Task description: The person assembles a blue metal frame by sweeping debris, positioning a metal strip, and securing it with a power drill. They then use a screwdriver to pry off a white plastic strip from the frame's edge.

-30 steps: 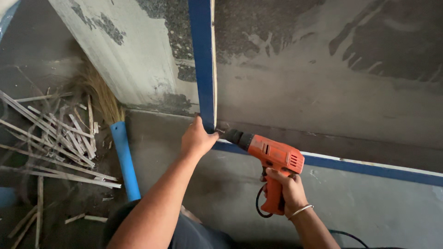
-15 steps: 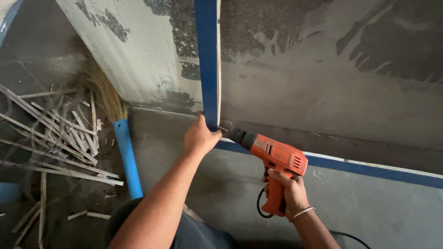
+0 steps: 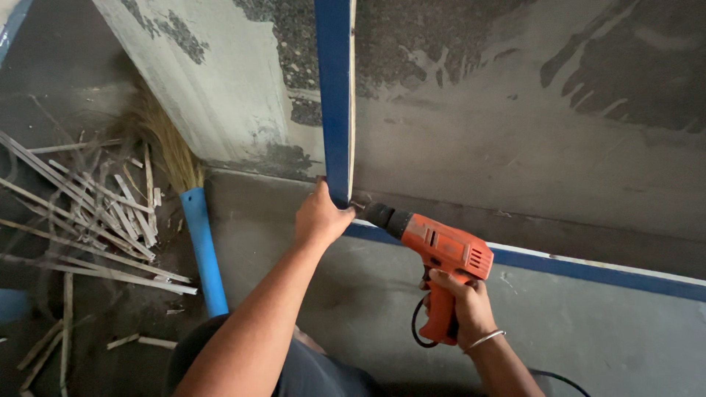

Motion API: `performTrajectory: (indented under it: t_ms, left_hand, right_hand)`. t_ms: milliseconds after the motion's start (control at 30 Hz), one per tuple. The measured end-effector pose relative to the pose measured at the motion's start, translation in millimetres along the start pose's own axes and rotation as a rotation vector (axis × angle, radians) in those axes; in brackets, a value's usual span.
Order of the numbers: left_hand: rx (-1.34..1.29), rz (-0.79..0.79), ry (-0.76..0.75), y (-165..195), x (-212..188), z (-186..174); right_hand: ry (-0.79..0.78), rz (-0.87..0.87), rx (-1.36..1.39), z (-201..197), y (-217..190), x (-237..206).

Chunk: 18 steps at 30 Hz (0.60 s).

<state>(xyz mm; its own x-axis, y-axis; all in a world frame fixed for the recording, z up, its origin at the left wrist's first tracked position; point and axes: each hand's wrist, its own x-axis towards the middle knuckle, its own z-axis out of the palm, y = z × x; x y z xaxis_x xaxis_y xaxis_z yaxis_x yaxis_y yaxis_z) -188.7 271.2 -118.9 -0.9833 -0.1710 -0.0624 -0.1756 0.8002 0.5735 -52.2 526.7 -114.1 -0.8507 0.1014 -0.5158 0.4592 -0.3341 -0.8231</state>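
Left hand [image 3: 320, 215] clamping the upright blue strip [image 3: 334, 103] steady at the corner joint; right hand [image 3: 462, 305], fingers clenched round the grip, aiming the orange corded drill [image 3: 441, 254] into that joint.

Drill [image 3: 441, 254]: orange plastic casing, slightly glossy, with a dark matt chuck. Upright strip [image 3: 332, 103]: smooth blue face, pale wood-like edge. Wall [image 3: 515, 140]: rough, patchy grey cement. Broom [image 3: 200, 242]: smooth blue plastic handle, dry straw bristles. Scrap slats [image 3: 81, 213]: bare pale wood, dusty.
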Motion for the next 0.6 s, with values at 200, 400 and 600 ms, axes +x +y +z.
performTrajectory:
  t_ms: [200,400,600]
  left_hand:
    - [-0.003,-0.005,0.024,2,-2,1]
    - [-0.035,0.003,0.042,4,-4,3]
    - [-0.055,0.006,0.039,8,-6,-2]
  right_hand:
    - [0.063,0.11,-0.045,14,-12,-10]
    - [-0.138,0.358,0.185,18,-31,-18]
    - [-0.244,0.402,0.315,15,-31,-16]
